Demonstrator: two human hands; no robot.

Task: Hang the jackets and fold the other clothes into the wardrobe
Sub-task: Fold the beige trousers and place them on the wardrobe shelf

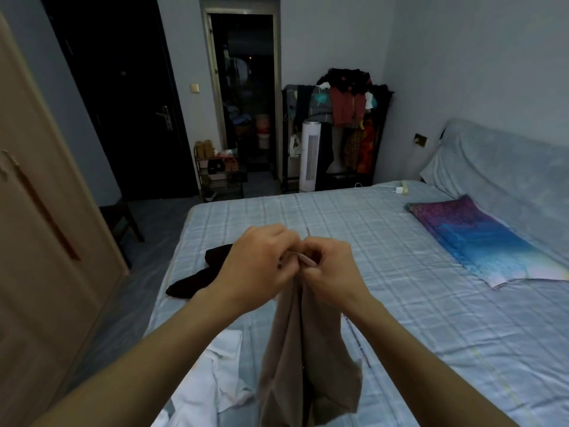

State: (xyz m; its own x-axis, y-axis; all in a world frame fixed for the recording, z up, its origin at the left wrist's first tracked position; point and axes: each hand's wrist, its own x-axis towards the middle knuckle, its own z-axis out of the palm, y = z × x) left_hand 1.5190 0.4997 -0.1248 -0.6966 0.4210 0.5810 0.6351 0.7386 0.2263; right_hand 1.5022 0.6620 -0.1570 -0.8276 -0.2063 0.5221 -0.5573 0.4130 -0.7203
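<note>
Left hand (261,266) and right hand (332,269) are raised side by side, fingers curled, each grip pinching the top edge of a thin, soft beige garment (283,365). It hangs limp below the grip in long folds, above the checked bed (400,257). Crumpled white cloth (209,383) lies lower left of the grip.

My left hand (258,266) and right hand (332,272) meet over the bed (385,241), a garment (308,365) hanging from both. On the bed, a second garment (197,278) lies left of them, a shirt (203,389) nearer me at the left edge, a blanket (480,238) far right. The wardrobe (37,241) stands left of the bed, a clothes rack (348,103) behind it.
</note>
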